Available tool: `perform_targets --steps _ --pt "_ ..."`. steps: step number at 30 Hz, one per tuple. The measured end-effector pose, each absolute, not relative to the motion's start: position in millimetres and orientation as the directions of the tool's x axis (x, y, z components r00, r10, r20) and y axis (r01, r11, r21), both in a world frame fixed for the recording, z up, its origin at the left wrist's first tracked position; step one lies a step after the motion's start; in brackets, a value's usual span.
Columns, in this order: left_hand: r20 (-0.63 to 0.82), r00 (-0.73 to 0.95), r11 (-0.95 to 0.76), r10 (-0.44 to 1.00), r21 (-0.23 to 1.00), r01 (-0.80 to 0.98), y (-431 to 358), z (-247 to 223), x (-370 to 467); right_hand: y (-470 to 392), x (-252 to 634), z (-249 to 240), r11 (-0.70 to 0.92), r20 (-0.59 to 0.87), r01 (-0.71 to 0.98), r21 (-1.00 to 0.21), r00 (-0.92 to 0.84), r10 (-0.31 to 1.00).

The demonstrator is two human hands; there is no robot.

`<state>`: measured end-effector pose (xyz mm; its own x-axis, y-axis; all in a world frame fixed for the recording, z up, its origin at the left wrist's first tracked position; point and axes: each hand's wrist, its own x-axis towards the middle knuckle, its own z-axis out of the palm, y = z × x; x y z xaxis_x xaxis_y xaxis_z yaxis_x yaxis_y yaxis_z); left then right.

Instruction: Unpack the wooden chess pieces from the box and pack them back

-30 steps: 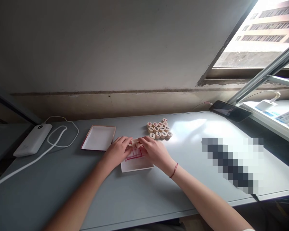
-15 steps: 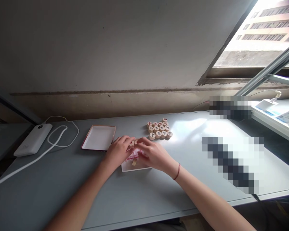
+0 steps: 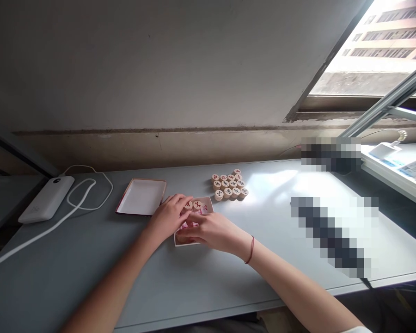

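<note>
A shallow white-rimmed box (image 3: 212,206) lies on the desk, holding round wooden Chinese chess pieces (image 3: 197,205) and a pink-and-white printed sheet (image 3: 204,209). My left hand (image 3: 169,213) rests over its left side, fingers stretched forward against the pieces, partly hiding them. Inside the box's near part, my right hand (image 3: 213,231) reaches left with fingers bent round a rounded brownish piece (image 3: 183,239), mostly hidden in shadow. Beyond the box, several Chinese chess pieces (image 3: 233,184) stand grouped in rows. To the left is the open box lid (image 3: 142,196), inner side up.
A white power bank (image 3: 46,199) with a white cable (image 3: 41,240) lies at the left. Blurred-out dark objects (image 3: 329,236) occupy the right of the grey desk (image 3: 180,286). A wall (image 3: 152,83) stands behind, and a white shelf (image 3: 398,171) is at far right.
My right hand has moved left and nearer within the box, covering the piece that stood on its edge there. The box's right side now shows. My left hand has barely moved.
</note>
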<state>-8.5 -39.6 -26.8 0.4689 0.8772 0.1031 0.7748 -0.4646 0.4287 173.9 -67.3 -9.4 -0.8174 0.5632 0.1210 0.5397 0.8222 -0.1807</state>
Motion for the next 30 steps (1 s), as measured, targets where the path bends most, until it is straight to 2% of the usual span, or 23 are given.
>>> perform_targets --steps 3,7,12,19,22,24,27,30 --pt "0.115 0.499 -0.497 0.859 0.422 0.758 -39.1 -25.3 -10.8 -67.1 170.5 -9.7 0.831 0.131 0.538 -0.144 -0.822 0.555" --pt "0.152 0.523 -0.536 0.839 0.405 0.741 -39.1 -19.0 -17.3 -66.8 170.5 -10.0 0.829 0.171 0.535 -0.161 -0.812 0.558" --pt "0.105 0.480 -0.479 0.871 0.399 0.782 -38.6 -14.9 -26.9 -65.1 172.0 -13.1 0.809 0.252 0.552 -0.200 -0.769 0.587" --pt "0.101 0.471 -0.469 0.876 0.397 0.789 -37.9 -18.2 -27.3 -61.5 165.7 -27.0 0.788 0.310 0.584 -0.192 -0.726 0.614" --pt "0.108 0.448 -0.451 0.888 0.397 0.799 -39.5 -19.8 -22.5 -60.4 166.9 -26.7 0.766 0.339 0.594 -0.246 -0.688 0.642" --pt "0.122 0.445 -0.456 0.887 0.382 0.804 -40.3 -22.2 -18.6 -58.5 170.2 -23.4 0.708 0.348 0.629 -0.321 -0.617 0.706" --pt "0.146 0.455 -0.477 0.878 0.337 0.812 -40.6 -26.4 -13.2 -53.0 176.6 -18.8 0.538 0.325 0.734 -0.415 -0.433 0.841" --pt "0.153 0.437 -0.463 0.886 0.314 0.829 -40.3 -28.7 -10.3 -46.7 180.5 -19.2 0.410 0.258 0.808 -0.422 -0.327 0.909"
